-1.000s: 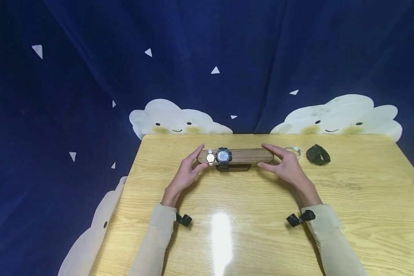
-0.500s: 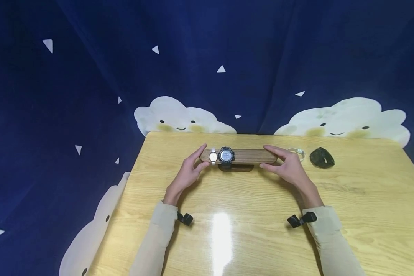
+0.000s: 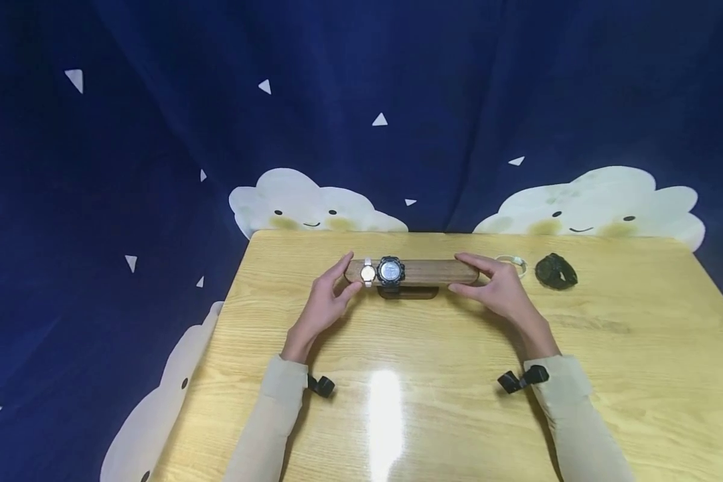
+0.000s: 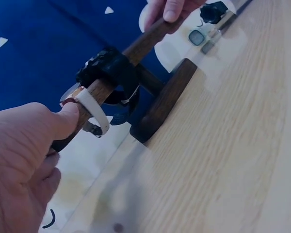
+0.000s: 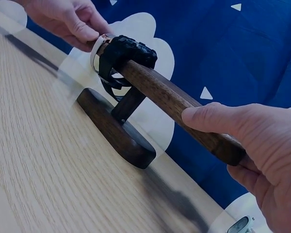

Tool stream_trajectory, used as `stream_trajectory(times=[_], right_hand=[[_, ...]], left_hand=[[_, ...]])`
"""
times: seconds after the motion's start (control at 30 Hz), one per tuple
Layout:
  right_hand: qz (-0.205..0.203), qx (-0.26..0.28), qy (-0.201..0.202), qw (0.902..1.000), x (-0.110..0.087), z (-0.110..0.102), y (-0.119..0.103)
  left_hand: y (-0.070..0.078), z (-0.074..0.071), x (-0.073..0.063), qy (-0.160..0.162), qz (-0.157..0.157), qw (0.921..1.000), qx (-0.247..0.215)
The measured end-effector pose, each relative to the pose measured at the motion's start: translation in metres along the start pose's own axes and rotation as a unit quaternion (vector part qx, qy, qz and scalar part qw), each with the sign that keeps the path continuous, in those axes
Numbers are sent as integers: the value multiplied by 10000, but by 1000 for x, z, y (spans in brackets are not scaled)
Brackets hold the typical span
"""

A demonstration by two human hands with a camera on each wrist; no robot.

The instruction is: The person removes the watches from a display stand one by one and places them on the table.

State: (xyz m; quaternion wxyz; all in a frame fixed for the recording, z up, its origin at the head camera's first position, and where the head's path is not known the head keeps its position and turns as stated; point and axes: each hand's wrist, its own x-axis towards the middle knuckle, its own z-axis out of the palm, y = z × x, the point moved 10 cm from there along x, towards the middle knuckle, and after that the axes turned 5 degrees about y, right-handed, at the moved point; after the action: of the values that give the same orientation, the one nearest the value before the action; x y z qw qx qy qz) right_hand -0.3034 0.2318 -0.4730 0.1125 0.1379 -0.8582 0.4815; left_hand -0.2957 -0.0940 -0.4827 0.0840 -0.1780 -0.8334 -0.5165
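A dark wooden T-shaped watch stand (image 3: 436, 272) has its long bar level above a short base (image 5: 117, 128) at the tabletop. My left hand (image 3: 328, 294) pinches the bar's left end, thumb on the near side and fingers on the far side. The right end is pinched the same way by my right hand (image 3: 500, 286). Near my left thumb, a small watch with a white strap (image 4: 93, 108) is looped round the bar. Beside it, a chunky black digital watch (image 3: 390, 271) also hangs round the bar, its strap dangling below.
Right of the stand, a white-strapped watch (image 3: 518, 264) and a black watch (image 3: 555, 271) lie on the wooden table (image 3: 446, 388). A dark blue curtain (image 3: 361, 60) with clouds and triangles hangs behind the table's back edge. Each wrist wears a small black camera.
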Motion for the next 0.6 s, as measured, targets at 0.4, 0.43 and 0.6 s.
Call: stream_trajectory(times=[0.4, 0.43, 0.6], right_hand=[[26, 82, -54, 9999, 2, 1, 0], [37, 85, -63, 9999, 2, 1, 0], [63, 114, -64, 9999, 1, 2, 1]], left_hand=[[19, -17, -3, 1205, 587, 9893, 578], [20, -17, -3, 1275, 604, 9879, 648], [26, -17, -6, 1532, 749, 9801, 1015]])
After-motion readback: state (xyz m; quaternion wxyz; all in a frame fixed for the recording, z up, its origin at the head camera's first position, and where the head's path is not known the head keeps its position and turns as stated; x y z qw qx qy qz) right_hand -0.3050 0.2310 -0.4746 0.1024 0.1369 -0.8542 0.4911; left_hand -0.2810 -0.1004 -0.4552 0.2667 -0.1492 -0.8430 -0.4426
